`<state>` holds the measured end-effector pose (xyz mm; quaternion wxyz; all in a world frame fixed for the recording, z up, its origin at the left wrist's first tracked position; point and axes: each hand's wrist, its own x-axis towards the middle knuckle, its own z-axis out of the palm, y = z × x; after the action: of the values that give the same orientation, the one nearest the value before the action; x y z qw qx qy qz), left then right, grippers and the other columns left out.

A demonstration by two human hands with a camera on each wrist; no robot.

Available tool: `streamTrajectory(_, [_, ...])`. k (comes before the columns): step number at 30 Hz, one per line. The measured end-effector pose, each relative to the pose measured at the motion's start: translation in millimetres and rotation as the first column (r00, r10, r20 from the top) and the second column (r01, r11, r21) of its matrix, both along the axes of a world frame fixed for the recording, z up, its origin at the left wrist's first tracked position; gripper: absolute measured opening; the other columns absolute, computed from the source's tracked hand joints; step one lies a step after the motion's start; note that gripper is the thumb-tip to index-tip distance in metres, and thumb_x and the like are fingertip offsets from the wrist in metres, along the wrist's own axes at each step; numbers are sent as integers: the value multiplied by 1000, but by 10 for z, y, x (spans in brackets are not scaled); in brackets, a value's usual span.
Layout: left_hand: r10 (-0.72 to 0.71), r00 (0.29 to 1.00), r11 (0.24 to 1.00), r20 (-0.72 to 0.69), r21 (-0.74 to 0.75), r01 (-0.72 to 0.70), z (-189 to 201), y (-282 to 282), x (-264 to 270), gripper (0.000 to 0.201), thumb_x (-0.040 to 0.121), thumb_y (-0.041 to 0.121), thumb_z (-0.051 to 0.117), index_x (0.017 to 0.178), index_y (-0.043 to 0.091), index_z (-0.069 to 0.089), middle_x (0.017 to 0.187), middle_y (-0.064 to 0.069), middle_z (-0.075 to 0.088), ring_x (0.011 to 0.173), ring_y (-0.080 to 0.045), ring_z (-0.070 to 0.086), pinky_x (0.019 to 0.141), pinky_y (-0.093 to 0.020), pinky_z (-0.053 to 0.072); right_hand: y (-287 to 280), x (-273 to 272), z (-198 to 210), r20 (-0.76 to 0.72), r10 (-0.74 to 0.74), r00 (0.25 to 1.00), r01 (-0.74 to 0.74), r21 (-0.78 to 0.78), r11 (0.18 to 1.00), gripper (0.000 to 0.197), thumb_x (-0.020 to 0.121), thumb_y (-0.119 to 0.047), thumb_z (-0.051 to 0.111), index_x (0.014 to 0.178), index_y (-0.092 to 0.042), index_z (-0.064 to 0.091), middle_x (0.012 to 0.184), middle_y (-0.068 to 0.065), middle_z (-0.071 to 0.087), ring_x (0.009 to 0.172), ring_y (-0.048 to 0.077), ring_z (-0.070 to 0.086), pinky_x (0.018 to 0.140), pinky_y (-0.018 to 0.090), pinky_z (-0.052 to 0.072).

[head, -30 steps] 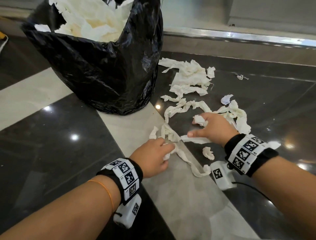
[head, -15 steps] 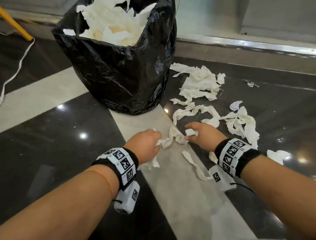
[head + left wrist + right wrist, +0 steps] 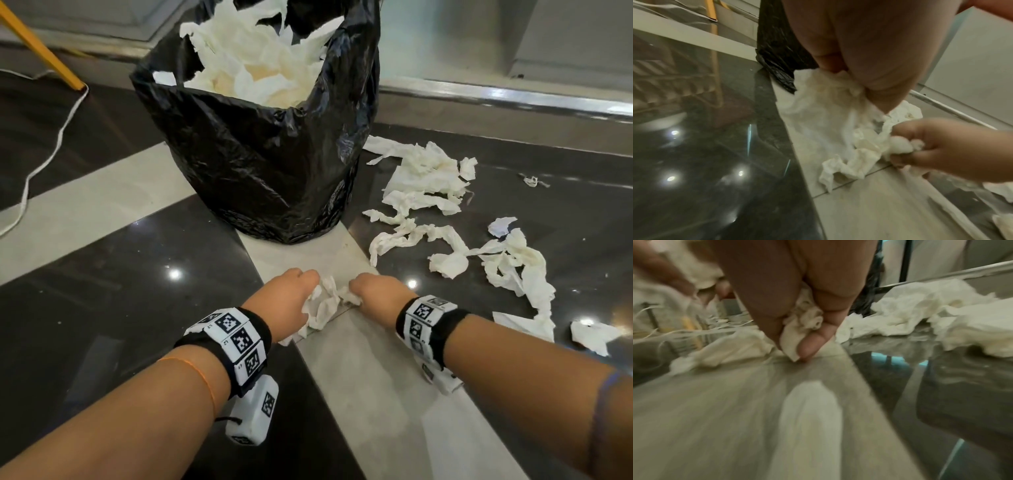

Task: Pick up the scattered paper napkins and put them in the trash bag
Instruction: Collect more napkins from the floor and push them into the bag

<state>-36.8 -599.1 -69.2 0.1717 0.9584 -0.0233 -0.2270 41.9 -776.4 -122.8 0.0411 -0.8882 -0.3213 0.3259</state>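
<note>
On the floor, both hands' fingers (image 3: 812, 344) clutch napkins (image 3: 323, 303); fingertips hidden.

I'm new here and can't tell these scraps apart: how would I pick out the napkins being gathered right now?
Find the black trash bag standing on the floor. Just in front of it, on the pale floor strip, lies a crumpled napkin bunch. Only this bunch is gripped between the left hand and right hand.

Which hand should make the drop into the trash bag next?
Left. The left hand grips the larger wad of napkins and sits more directly below the trash bag. The right hand pinches a small piece and is nearer the scattered napkins.
</note>
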Motion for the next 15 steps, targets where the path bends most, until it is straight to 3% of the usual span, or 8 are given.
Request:
streamTrajectory(2, [-5, 999, 1000, -33, 13, 5, -29, 78, -30, 23, 84, 11, 53, 105, 12, 44, 94, -4, 45, 78, -22, 50, 67, -31, 41, -87, 118, 84, -38, -119, 992, 122, 94, 988, 20, 86, -6, 45, 101, -17, 51, 99, 7, 57, 91, 30, 59, 74, 33, 45])
streamTrajectory(5, [-18, 998, 998, -60, 53, 21, -98, 118, -31, 21, 87, 11, 51, 106, 11, 44, 93, -4, 43, 75, -22, 46, 64, -30, 37, -331, 221, 293, -114, -366, 924, 383, 248, 890, 32, 89, -14, 49, 119, -28, 50, 97, -3, 56, 82, 18, 56, 72, 29, 43])
streamTrajectory(6, [-14, 998, 999, -56, 45, 17, -124, 101, -22, 22, 86, 10, 51, 107, 12, 44, 96, -5, 45, 74, -23, 47, 64, -31, 37, -429, 233, 358, -144, -424, 894, 448, 292, 845, 27, 89, -18, 52, 115, -29, 54, 96, -3, 59, 79, 16, 56, 72, 28, 44])
streamTrajectory(8, [-10, 997, 1000, -76, -17, 9, -208, 28, -14, 33, 86, 13, 53, 117, 17, 44, 109, -7, 46, 77, -27, 53, 67, -32, 42, -662, 214, 453, -127, -506, 853, 518, 326, 791, 4, 87, -25, 56, 87, -24, 60, 86, 0, 63, 73, 18, 57, 69, 30, 44])
streamTrajectory(10, [-37, 986, 997, -160, -76, 25, -315, -56, -32, 59, 83, 15, 58, 135, 30, 34, 118, -5, 39, 88, -29, 60, 77, -33, 49, -904, 135, 469, -62, -561, 825, 555, 269, 787, 19, 83, -35, 61, 69, -28, 50, 79, 0, 57, 76, 21, 55, 69, 32, 43])
streamTrajectory(12, [-90, 969, 996, -230, -33, 85, -444, -128, -56, 73, 82, 12, 60, 141, 36, 25, 126, -5, 34, 96, -29, 60, 85, -33, 51, -1081, 6, 439, -19, -596, 802, 592, 144, 793, 26, 75, -49, 65, 80, -30, 49, 93, 0, 54, 87, 22, 56, 75, 33, 46])
streamTrajectory(15, [-196, 953, 974, -231, 65, 216, -553, -233, -80, 44, 86, 8, 53, 129, 18, 46, 127, -9, 43, 97, -31, 60, 81, -34, 48, -1233, -255, 306, 22, -592, 806, 591, -94, 801, 87, 54, -73, 68, 122, -27, 41, 119, 7, 47, 108, 29, 53, 91, 40, 49])
